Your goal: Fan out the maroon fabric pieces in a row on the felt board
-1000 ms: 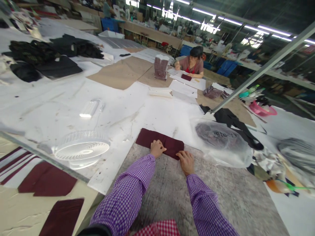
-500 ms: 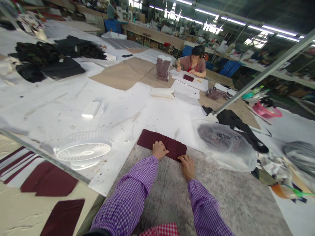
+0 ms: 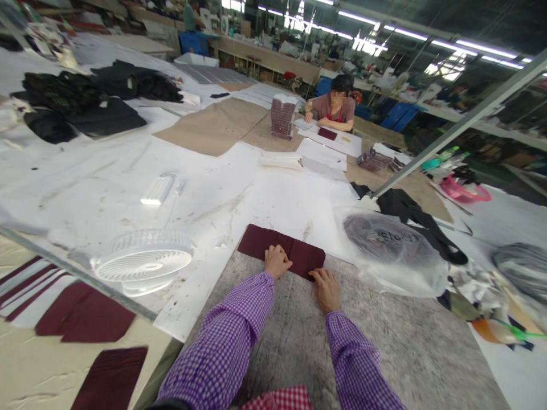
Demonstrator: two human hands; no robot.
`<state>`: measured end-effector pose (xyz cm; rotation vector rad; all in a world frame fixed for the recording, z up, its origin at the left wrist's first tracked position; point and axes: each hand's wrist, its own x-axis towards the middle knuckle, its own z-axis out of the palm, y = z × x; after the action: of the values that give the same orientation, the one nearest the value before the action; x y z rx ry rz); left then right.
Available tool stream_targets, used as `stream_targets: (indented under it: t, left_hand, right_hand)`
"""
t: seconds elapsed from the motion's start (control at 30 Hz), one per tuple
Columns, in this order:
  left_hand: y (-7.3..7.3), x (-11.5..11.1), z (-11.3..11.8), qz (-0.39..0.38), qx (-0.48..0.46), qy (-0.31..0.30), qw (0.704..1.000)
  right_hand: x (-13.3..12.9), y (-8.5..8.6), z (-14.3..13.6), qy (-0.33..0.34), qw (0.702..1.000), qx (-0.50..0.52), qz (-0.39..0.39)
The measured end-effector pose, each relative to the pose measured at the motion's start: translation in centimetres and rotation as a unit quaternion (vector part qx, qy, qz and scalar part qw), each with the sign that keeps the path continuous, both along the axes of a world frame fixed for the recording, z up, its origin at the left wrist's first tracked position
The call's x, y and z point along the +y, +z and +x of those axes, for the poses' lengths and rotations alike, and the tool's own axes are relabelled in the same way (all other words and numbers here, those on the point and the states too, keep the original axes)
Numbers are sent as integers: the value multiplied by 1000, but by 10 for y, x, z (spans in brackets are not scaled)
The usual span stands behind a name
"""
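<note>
A maroon fabric piece (image 3: 305,256), with a crease near its middle, lies at the far edge of a grey board (image 3: 290,341). My left hand (image 3: 277,262) has its fingers curled and pinched together at the near edge of the fabric. At the fabric's lower right corner, my right hand (image 3: 327,289) holds the edge between thumb and fingers. Purple checked sleeves cover both forearms. Whatever lies beneath the fingertips is hidden.
A white fan (image 3: 149,265) stands left, and a clear plastic bag (image 3: 393,250) sits right beside a slanted metal pole (image 3: 461,122). More maroon pieces (image 3: 109,376) lie lower left. Across the table, a person (image 3: 335,108) works near a stack of folded pieces (image 3: 282,117).
</note>
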<state>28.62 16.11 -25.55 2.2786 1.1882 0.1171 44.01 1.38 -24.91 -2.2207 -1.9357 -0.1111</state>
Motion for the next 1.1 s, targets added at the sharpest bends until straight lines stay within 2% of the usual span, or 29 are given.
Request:
stream_targets:
  t: [0.33, 0.5, 0.63, 0.77, 0.97, 1.1]
  left_hand:
    - [0, 2, 0, -8, 3, -4, 1000]
    - [1, 1, 1, -7, 1, 0, 1000]
    - [3, 0, 1, -7, -7, 10, 1000]
    - [5, -1, 0, -7, -19, 20, 1000]
    - [5, -2, 3, -4, -37, 29, 999]
    - [3, 5, -5, -15, -72, 30, 997]
  right_hand:
    - [-7, -1, 4, 20, 999, 27, 3]
    - [-19, 3, 0, 28, 999, 40, 10]
    - [-24, 9, -2, -18, 998, 39, 38]
    - [2, 4, -3, -60, 995, 32, 67]
    - [72, -36, -22, -17, 998, 38, 48]
    - [85, -53, -31, -36, 998, 37, 33]
